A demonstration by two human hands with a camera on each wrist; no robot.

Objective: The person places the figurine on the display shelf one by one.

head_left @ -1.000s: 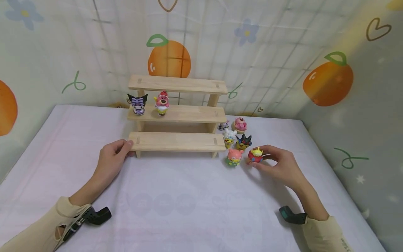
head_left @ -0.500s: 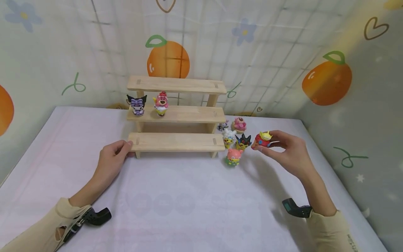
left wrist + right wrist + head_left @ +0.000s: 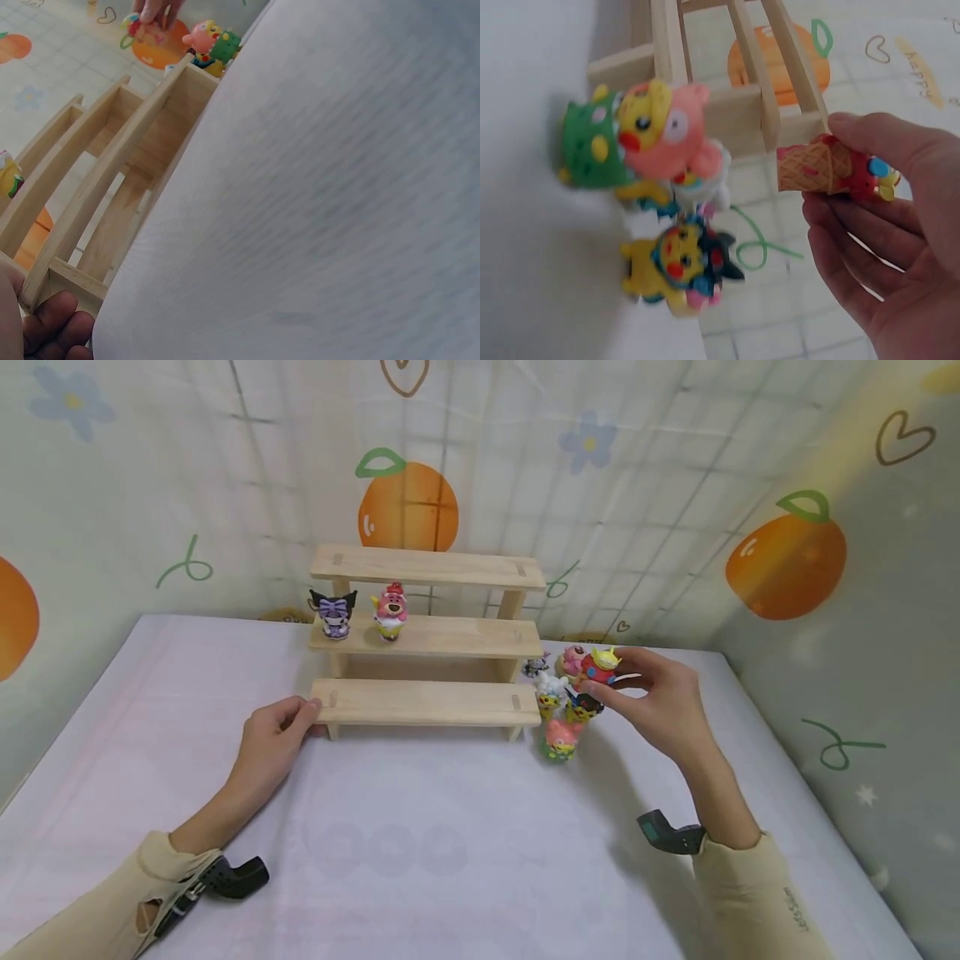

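My left hand (image 3: 273, 739) grips the left end of the lowest tier of a three-tier wooden display stand (image 3: 427, 700); in the left wrist view its fingers (image 3: 51, 319) curl under the board. My right hand (image 3: 663, 702) pinches a toy figurine (image 3: 600, 667), red with a yellow top, raised above the other figurines. In the right wrist view, its waffle-cone base (image 3: 806, 169) points away from the palm. A black-eared purple figurine (image 3: 333, 615) and a pink bear figurine (image 3: 390, 612) stand on the middle tier.
Right of the stand cluster several figurines: a pink-and-green one (image 3: 560, 740), a white-hooded yellow one (image 3: 551, 695), a black-eared yellow one (image 3: 583, 707), a small grey one (image 3: 535, 666) and a pink one (image 3: 572, 660). A white cloth (image 3: 420, 852) covers the table; a patterned curtain (image 3: 510, 468) hangs behind.
My right hand has lifted the red figurine from the table beside the cluster, first up and right, then back left over the figurines. My left hand keeps its grip on the stand.
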